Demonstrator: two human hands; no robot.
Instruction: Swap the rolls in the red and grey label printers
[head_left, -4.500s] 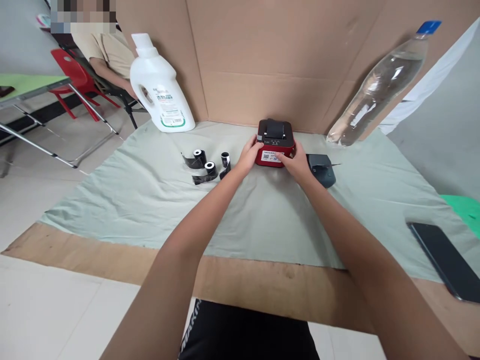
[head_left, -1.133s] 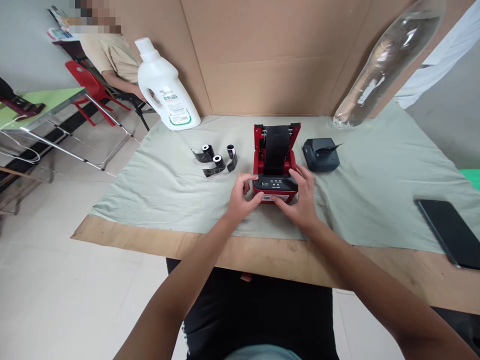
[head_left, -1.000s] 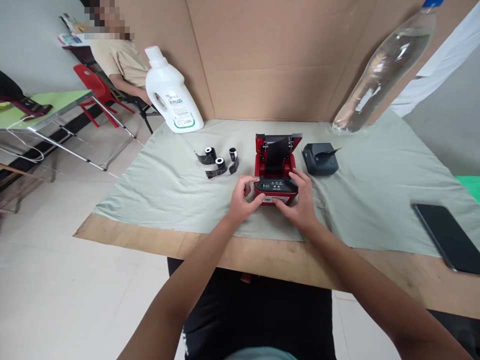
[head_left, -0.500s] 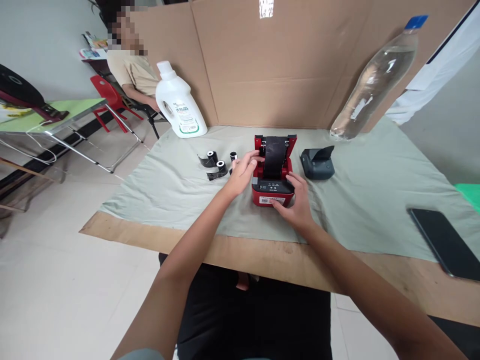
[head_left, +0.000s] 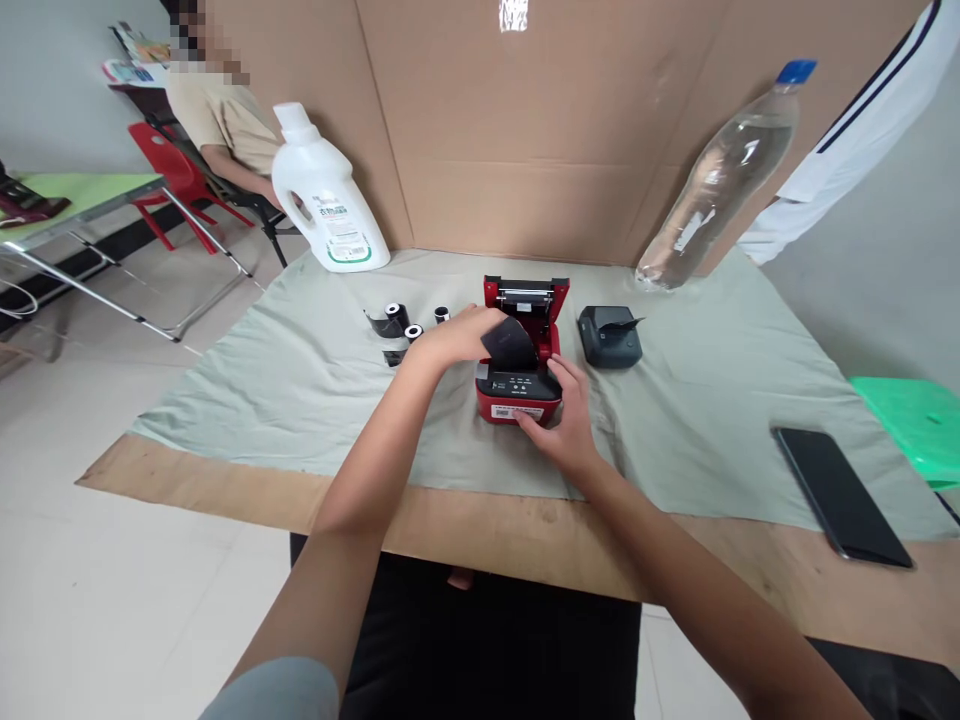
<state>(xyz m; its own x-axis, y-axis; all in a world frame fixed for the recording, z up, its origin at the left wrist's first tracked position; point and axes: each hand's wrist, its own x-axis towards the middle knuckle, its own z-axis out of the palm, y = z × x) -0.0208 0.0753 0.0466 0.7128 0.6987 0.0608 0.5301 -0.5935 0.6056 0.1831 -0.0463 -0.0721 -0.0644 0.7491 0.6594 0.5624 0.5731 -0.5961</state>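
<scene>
A small red and black printer (head_left: 519,408) stands on the cloth with its lid raised. A strip of black paper (head_left: 511,345) curls up out of its paper bay and leans to the left. My left hand (head_left: 463,335) reaches over the bay from the left; its fingers are hidden behind the strip, so their grip does not show. My right hand (head_left: 564,418) grips the printer's right front corner, thumb on the front and fingers along the side. Left of the printer lie several small black paper rolls (head_left: 396,318), partly covered by my left arm.
A dark grey device (head_left: 611,338) sits right of the printer. Behind stand a white detergent bottle (head_left: 330,205) and a leaning water bottle (head_left: 720,185) against a cardboard wall (head_left: 517,200). A phone (head_left: 844,495) lies at right. Another person sits back left.
My left hand has gone from the lid's left side into the paper bay. The black strip, upright against the lid before, now folds forward and left. My right hand keeps its grip; the view has shifted.
</scene>
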